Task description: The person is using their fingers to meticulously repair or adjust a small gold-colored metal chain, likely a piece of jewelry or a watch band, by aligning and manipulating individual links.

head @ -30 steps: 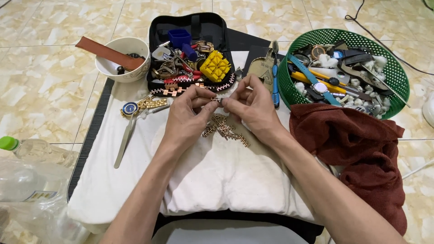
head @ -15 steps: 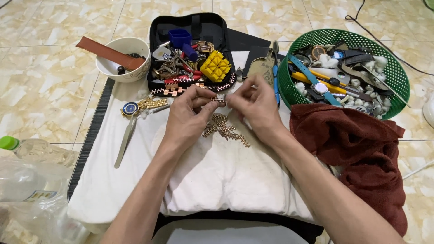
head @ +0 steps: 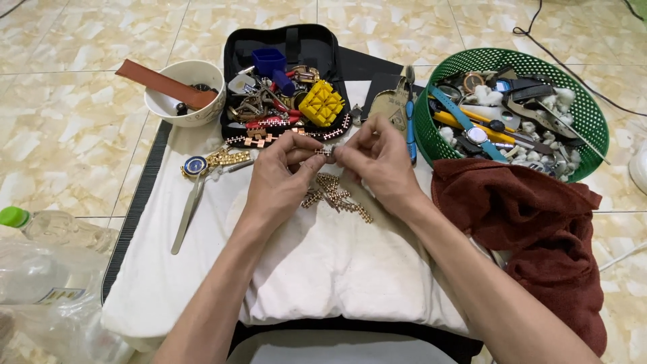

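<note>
My left hand and my right hand meet above a white cloth, pinching between their fingertips a short piece of metal watch bracelet. Under the hands, on the cloth, lies a loose pile of gold bracelet links. A gold watch with a blue dial rests left of my left hand, and long tweezers lie just below it.
An open black tool case with a yellow block, a blue box and small tools sits behind the hands. A white bowl holds a brown strap. A green basket of watch parts stands right, with a dark red towel and plastic bottles.
Both hands have stayed together over the cloth, with only small finger movements on the bracelet piece. Nothing else has moved.
</note>
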